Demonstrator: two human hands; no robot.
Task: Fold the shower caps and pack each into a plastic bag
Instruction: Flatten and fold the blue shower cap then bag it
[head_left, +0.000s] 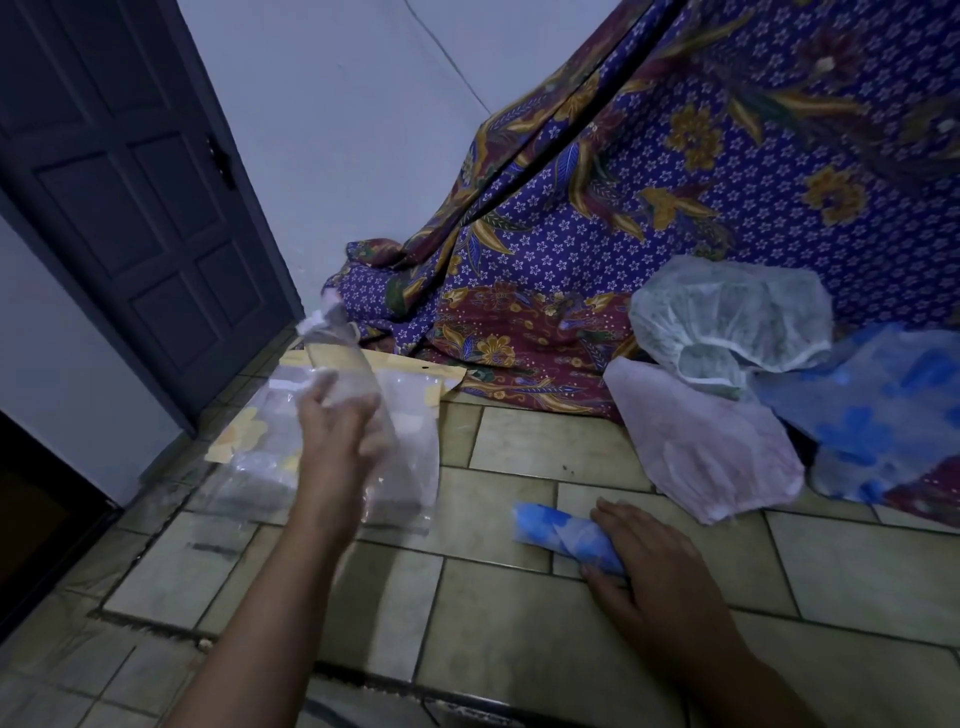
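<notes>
My left hand (340, 423) grips a clear plastic bag (337, 353) with something pale inside, lifted above the floor and blurred. Beneath it lies a stack of clear bags with yellow flower print (410, 447). My right hand (644, 561) rests on a rolled blue-and-white shower cap (556, 535) on the tiles, fingers curled over its right end. Unfolded caps lie at the right: a pink one (711, 452), a white-green one (737, 317) and a blue one (872, 410).
A purple batik cloth (675, 171) hangs over something at the back right and spills onto the tiled floor (519, 613). A dark door (135, 197) stands at the left. A floor ledge runs along the bottom.
</notes>
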